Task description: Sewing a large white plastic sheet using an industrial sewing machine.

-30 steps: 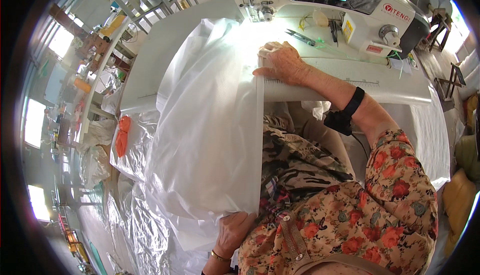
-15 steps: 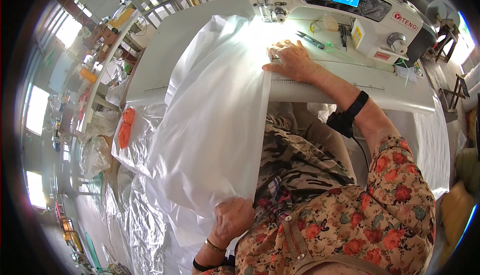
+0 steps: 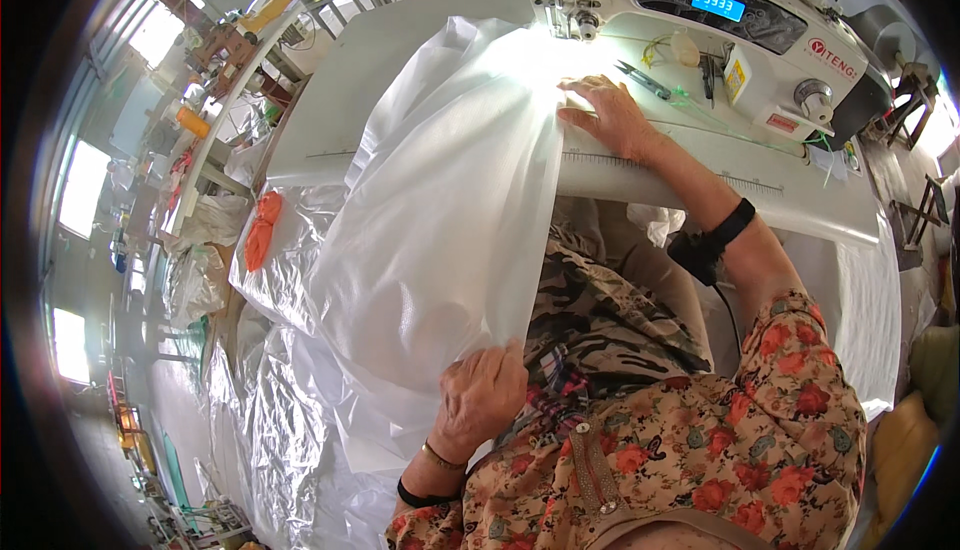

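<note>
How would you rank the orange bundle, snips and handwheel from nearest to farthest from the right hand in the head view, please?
1. Snips, just beyond the right hand.
2. Handwheel, farther off, right.
3. Orange bundle, over at the left.

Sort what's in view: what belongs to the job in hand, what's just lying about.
Apparently in the job:
thin, translucent white sheet, held by the left hand, right hand at its edge
white sewing machine with blue display

Apparently lying about:
pinched, long orange bundle
small, dark, pointed snips, perhaps kept handy
</note>
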`<state>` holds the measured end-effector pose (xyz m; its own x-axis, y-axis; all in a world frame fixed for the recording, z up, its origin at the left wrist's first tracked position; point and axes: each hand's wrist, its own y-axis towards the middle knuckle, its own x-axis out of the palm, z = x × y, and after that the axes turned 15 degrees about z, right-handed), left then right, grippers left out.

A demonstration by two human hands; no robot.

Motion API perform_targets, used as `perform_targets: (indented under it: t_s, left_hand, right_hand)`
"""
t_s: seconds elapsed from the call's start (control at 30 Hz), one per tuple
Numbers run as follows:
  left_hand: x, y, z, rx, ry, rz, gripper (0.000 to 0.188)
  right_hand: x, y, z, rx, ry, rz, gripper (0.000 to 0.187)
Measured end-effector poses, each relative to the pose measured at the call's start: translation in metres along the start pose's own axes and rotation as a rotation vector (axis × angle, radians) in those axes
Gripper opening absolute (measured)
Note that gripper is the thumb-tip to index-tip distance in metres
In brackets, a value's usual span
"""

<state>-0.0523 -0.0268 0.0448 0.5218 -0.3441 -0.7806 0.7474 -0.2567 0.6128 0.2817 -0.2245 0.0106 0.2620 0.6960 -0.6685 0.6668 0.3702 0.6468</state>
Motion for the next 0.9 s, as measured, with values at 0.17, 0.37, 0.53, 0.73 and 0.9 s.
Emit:
perform_targets:
  t_s: [0.17, 0.37, 0.53, 0.73, 0.9]
  left_hand:
    - [0.001, -0.001, -0.001, 0.023, 0.004, 0.007, 0.022]
    - [0.005, 0.0, 0.003, -0.051, -0.051, 0.063, 0.023]
    - [0.012, 0.0, 0.003, -0.076, -0.051, 0.081, 0.023]
    - [0.023, 0.005, 0.005, -0.038, -0.143, 0.051, 0.018]
    - [0.034, 0.005, -0.001, 0.006, -0.169, 0.015, 0.015]
  right_hand:
    - [-0.016, -0.002, -0.027, -0.336, 0.236, -0.188, 0.033]
    - [-0.016, -0.002, -0.033, -0.399, 0.211, -0.275, 0.037]
    - [-0.019, -0.004, -0.037, -0.346, 0.19, -0.322, 0.026]
    - [-0.017, -0.021, -0.047, -0.246, 0.115, -0.132, 0.021]
    - [-0.017, -0.027, -0.046, -0.167, -0.065, -0.082, 0.042]
